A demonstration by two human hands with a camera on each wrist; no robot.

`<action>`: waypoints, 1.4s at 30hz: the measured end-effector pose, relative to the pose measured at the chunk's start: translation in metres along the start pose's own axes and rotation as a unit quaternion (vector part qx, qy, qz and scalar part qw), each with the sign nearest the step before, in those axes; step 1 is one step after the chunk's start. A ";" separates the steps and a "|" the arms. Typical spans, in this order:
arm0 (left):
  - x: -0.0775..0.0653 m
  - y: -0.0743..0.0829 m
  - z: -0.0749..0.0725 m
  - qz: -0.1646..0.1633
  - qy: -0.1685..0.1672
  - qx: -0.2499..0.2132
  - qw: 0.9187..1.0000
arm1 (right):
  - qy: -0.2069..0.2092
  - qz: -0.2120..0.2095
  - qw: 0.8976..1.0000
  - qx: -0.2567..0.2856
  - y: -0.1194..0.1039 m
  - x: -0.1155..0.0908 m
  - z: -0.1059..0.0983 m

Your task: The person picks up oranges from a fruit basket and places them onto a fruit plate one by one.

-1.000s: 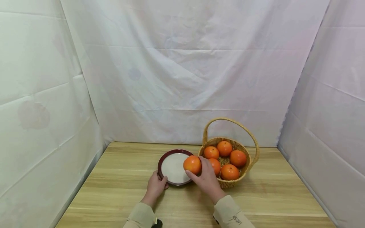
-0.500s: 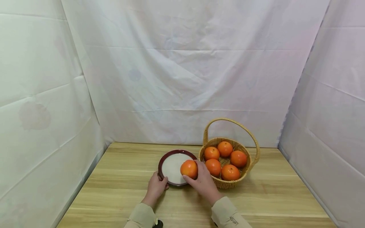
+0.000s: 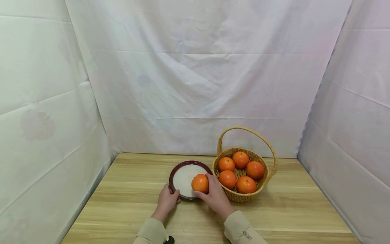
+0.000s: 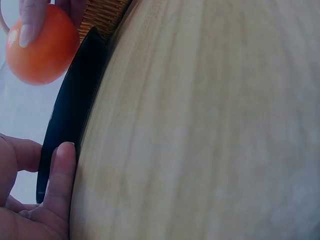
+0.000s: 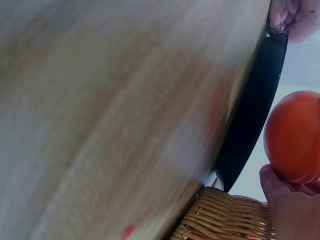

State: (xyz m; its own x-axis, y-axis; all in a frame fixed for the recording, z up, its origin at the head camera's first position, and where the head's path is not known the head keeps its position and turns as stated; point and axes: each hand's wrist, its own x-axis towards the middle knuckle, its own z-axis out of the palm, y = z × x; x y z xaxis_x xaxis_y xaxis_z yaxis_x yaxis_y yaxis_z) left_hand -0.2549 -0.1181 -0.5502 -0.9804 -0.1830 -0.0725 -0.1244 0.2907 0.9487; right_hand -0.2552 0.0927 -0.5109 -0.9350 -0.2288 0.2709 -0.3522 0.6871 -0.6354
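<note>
A round plate [image 3: 182, 182] with a white middle and dark red rim lies on the table. My left hand [image 3: 166, 200] pinches its near left edge; the left wrist view shows a thumb and finger on either side of the dark outer wall [image 4: 75, 107]. My right hand [image 3: 215, 196] grips a smooth, round orange fruit [image 3: 199, 183] over the plate's right part. In the right wrist view the fruit [image 5: 294, 137] sits inside the rim line, and I cannot tell whether it touches the plate. Part of it is hidden by my fingers.
Close to the plate's right side stands a wicker basket [image 3: 240, 197] with a tall arched handle [image 3: 243, 128]. Several similar orange fruits [image 3: 246, 184] lie in it. White cloth [image 3: 195, 84] hangs behind and at both sides of the wooden table [image 3: 128, 189].
My right hand has carried the orange fruit left and down, from beside the basket to over the plate. My left hand has stayed on the plate's edge.
</note>
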 end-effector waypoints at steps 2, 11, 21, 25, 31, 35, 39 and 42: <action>0.000 0.000 0.000 0.002 -0.002 -0.005 1.000 | -0.005 0.005 1.000 0.000 0.000 0.000 0.001; -0.002 0.000 -0.001 0.006 -0.007 0.000 1.000 | -0.018 0.022 1.000 0.002 0.004 0.002 0.004; 0.001 -0.002 0.000 -0.001 -0.009 -0.011 1.000 | -0.028 0.019 0.999 0.000 0.009 0.005 0.008; 0.001 -0.002 0.001 -0.006 -0.010 -0.010 1.000 | -0.035 0.024 0.999 0.000 0.011 0.006 0.010; 0.001 -0.001 0.001 -0.009 -0.007 -0.005 1.000 | -0.041 0.030 0.999 -0.003 0.013 0.008 0.012; 0.001 -0.001 0.001 -0.012 -0.004 -0.003 1.000 | -0.049 0.036 0.998 0.015 0.014 0.007 0.011; 0.002 -0.002 0.002 -0.016 -0.001 -0.004 1.000 | -0.049 0.041 0.998 0.019 0.013 0.006 0.009; 0.002 -0.002 0.002 -0.016 -0.003 -0.005 1.000 | -0.045 0.047 0.998 0.018 0.012 0.005 0.008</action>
State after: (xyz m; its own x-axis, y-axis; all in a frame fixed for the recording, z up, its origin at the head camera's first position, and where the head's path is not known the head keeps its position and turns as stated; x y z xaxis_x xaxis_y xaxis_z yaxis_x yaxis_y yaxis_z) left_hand -0.2564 -0.1174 -0.5532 -0.9768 -0.1870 -0.1041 -0.1538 0.2750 0.9491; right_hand -0.2649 0.0944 -0.5230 -0.9631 -0.2274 0.1440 -0.2632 0.6837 -0.6807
